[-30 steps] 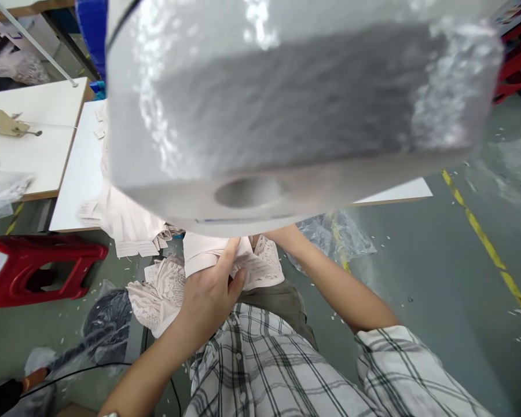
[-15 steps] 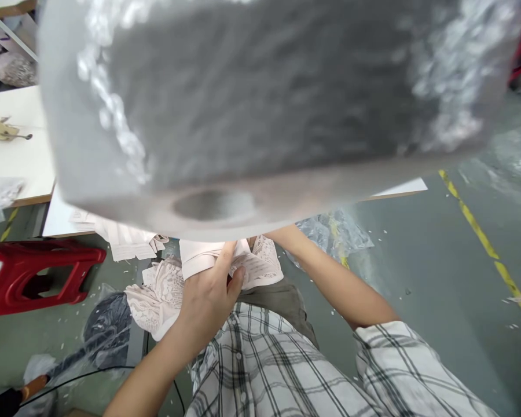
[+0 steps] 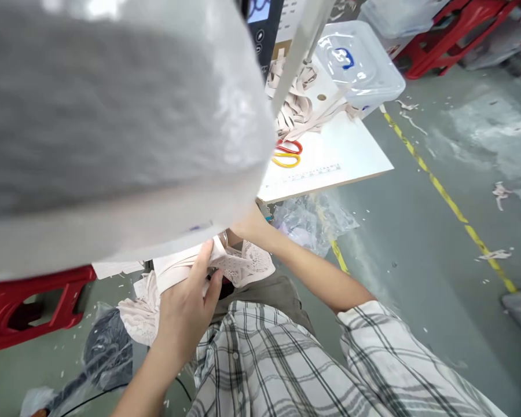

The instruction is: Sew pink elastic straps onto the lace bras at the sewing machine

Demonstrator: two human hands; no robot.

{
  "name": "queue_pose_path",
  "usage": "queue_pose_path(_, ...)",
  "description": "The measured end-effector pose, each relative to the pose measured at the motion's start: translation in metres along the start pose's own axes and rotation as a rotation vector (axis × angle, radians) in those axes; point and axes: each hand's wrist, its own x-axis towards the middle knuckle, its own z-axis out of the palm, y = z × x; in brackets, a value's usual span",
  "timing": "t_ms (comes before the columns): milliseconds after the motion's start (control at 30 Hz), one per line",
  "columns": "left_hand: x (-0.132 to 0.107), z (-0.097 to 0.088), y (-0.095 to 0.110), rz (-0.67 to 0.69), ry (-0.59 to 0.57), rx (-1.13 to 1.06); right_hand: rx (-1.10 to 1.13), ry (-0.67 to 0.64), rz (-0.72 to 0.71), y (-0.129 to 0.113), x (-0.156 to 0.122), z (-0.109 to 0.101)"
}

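A pale pink lace garment, which looks like a bra, hangs over the lap below the machine. My left hand grips its smooth band, index finger stretched along the cloth and thumb apart from it. My right hand reaches in from the right at the garment's far edge. Its fingers are hidden behind a large blurred grey-white machine head, so their hold does not show. More lace cloth bunches to the left of my left hand.
On the white tabletop lie red-and-yellow-handled scissors and tangled pink strips. A clear plastic box stands at the back. Red stools are left and back right. Clear plastic bags lie on the floor.
The view has swung right, bringing the scissors, pink strips and plastic box into sight. The machine head now fills the upper left. Both hands stay at the garment in much the same pose.
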Motion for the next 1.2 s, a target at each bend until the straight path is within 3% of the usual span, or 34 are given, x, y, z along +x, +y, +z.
queue_pose_path(100, -0.003, -0.004, 0.002, 0.001, 0.003, 0.038, 0.105, 0.082, -0.033, 0.003, -0.007, 0.002)
queue_pose_path(267, -0.004, -0.005, 0.005, 0.009, 0.009, 0.077, 0.177, 0.2, 0.046, 0.004, -0.02, -0.001)
queue_pose_path(767, 0.003, -0.003, 0.008, 0.085, 0.094, 0.081, 0.235, 0.168, 0.123, 0.003, -0.027, -0.01)
queue_pose_path(1200, -0.003, 0.004, 0.006, 0.103, 0.162, 0.068, 0.459, 0.129, 0.214, -0.01, -0.045, -0.006)
